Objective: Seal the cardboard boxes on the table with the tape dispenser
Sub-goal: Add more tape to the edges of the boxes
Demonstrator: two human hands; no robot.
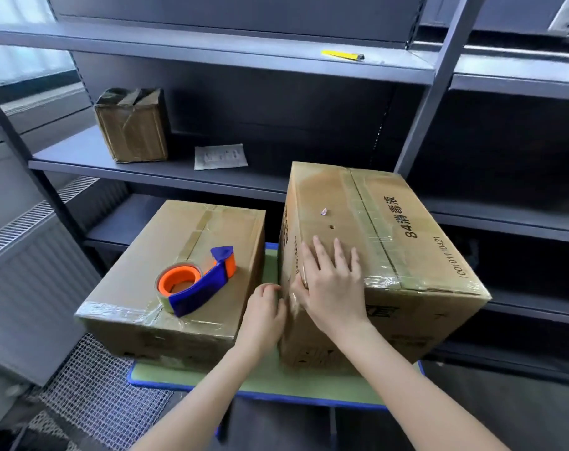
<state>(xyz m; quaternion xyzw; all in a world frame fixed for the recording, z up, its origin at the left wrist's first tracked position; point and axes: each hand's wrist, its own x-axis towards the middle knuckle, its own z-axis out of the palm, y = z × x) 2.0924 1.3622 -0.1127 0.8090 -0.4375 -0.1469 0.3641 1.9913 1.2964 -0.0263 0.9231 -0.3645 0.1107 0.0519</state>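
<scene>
While tape dispenser (197, 286) sits on low box (124, 281), your right hand (328, 283) lies flat, fingers spread, on tall box (406, 255); left hand (265, 309) curled against its side, grip unclear.

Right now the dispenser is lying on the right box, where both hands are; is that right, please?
Not quite: the head view shows the dispenser lying on the left box; the left hand and right hand are on the right box.
</scene>
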